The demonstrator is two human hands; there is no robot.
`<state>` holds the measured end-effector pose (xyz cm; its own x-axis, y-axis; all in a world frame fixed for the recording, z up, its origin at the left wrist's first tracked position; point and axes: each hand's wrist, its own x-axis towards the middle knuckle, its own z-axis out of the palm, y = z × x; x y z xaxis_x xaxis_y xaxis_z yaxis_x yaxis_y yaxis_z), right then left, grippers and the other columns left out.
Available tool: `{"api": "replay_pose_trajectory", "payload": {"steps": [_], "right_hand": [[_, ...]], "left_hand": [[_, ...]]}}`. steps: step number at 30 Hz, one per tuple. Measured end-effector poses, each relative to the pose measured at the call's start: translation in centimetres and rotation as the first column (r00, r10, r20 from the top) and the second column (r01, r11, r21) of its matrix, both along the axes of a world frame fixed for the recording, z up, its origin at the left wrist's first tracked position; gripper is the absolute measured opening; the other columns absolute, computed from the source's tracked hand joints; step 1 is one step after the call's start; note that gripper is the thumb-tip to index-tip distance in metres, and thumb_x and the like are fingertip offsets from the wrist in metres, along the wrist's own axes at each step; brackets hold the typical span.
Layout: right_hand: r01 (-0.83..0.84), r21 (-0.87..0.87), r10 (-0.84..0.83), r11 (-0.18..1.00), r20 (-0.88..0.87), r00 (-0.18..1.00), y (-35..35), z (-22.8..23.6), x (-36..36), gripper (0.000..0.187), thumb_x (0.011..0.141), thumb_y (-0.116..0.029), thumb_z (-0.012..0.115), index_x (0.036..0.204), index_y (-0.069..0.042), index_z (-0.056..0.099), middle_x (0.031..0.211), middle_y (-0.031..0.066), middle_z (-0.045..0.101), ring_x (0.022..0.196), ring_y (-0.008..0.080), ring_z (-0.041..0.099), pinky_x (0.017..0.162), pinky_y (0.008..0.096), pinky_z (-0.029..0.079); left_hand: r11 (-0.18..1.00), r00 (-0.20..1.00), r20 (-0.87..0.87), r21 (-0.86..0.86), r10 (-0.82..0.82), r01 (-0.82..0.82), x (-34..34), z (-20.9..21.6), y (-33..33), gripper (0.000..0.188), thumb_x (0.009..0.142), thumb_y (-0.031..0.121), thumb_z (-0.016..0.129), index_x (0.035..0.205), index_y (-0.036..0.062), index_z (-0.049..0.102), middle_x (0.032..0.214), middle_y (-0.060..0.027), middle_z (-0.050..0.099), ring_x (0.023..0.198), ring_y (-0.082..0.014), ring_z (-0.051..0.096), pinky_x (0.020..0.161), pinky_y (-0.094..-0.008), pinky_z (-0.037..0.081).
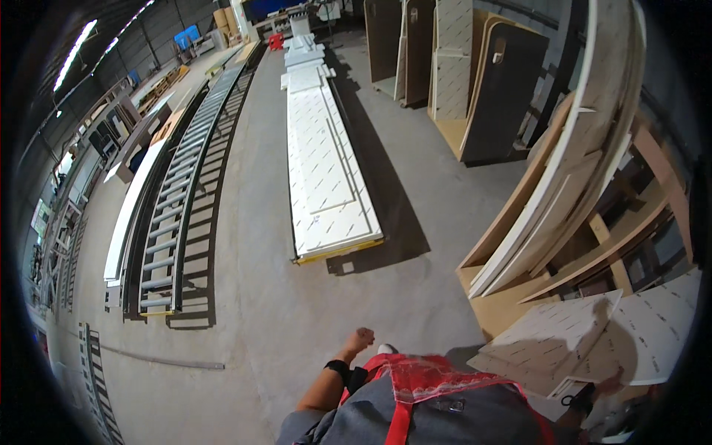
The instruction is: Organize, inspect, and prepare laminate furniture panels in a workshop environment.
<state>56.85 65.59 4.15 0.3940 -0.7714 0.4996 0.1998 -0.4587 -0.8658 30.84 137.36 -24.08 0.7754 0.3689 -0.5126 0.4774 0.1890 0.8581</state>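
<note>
My left hand (361, 340) hangs in front of my body above the grey floor, its fingers curled together, with nothing showing in them. A dark band circles that wrist. Off to the lower right, my right hand (611, 383) is at the near edge of some white printed panels (645, 330) that lie low beside me. That hand is dim and small, so its fingers and any grip cannot be made out. A shadow falls across the panels. I wear a red apron (445, 374) over a grey top.
Ahead stands a long low stack of white panels (326, 170) on a yellow-edged base. A roller conveyor (167, 237) runs along the left. Curved upright boards (571, 163) lean at the right, with dark panels (500, 89) on carts behind. A metal strip (163, 361) lies on the floor.
</note>
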Motion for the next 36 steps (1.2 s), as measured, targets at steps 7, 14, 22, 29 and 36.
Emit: {"api": "replay_pose_trajectory", "payload": {"steps": [7,14,22,29,36], "right_hand": [[0.347,-0.744,-0.343,0.571,0.168,0.924,21.5,-0.6,3.6,0.036,0.092,-0.025,0.048,0.119,-0.001,0.054,0.123,0.0174,0.052,0.111,0.0306,0.052,0.094,0.0454,0.040],[-0.991,-0.057,0.777,0.119,-0.616,0.129,50.1,-2.1,11.4,0.023,0.091,-0.010,0.046,0.109,0.001,0.056,0.101,0.0137,0.062,0.095,0.0241,0.060,0.085,0.0316,0.044],[-0.846,0.206,0.445,-0.492,-0.775,-0.448,77.0,-6.5,18.2,0.025,0.088,-0.013,0.049,0.110,-0.003,0.057,0.105,0.0185,0.062,0.098,0.0327,0.060,0.082,0.0373,0.047],[-0.678,0.293,0.075,-0.674,-0.886,-0.457,94.1,-10.0,21.4,0.030,0.088,-0.018,0.049,0.115,-0.006,0.055,0.103,0.0160,0.064,0.097,0.0300,0.061,0.081,0.0375,0.048],[-0.728,0.434,0.087,-0.531,-0.826,-0.557,104.7,-18.5,22.5,0.027,0.088,-0.017,0.050,0.110,-0.004,0.058,0.100,0.0158,0.065,0.094,0.0276,0.062,0.080,0.0361,0.048]], "left_hand": [[0.938,0.954,-0.030,-0.171,0.300,-0.300,-0.8,3.9,6.4,0.032,0.090,0.029,0.055,0.107,0.0017,0.057,0.092,-0.0097,0.066,0.078,-0.0183,0.063,0.065,-0.0289,0.049],[0.940,0.964,-0.107,-0.219,0.242,-0.260,4.1,5.1,12.3,0.034,0.091,0.032,0.053,0.111,0.0045,0.056,0.101,-0.0098,0.064,0.092,-0.0200,0.062,0.078,-0.0322,0.049],[0.921,0.915,-0.238,-0.136,0.327,-0.365,9.3,7.9,25.0,0.036,0.092,0.030,0.052,0.115,0.0023,0.054,0.100,-0.0103,0.065,0.090,-0.0177,0.063,0.077,-0.0303,0.049],[0.854,0.863,-0.197,-0.156,0.466,-0.497,13.2,4.5,32.2,0.032,0.092,0.025,0.051,0.112,0.0001,0.055,0.095,-0.0103,0.065,0.086,-0.0187,0.063,0.075,-0.0292,0.048],[0.944,0.960,-0.200,-0.224,0.198,-0.242,15.8,-4.4,40.4,0.030,0.091,0.027,0.054,0.104,0.0008,0.059,0.091,-0.0069,0.065,0.080,-0.0149,0.061,0.067,-0.0279,0.047]]}}
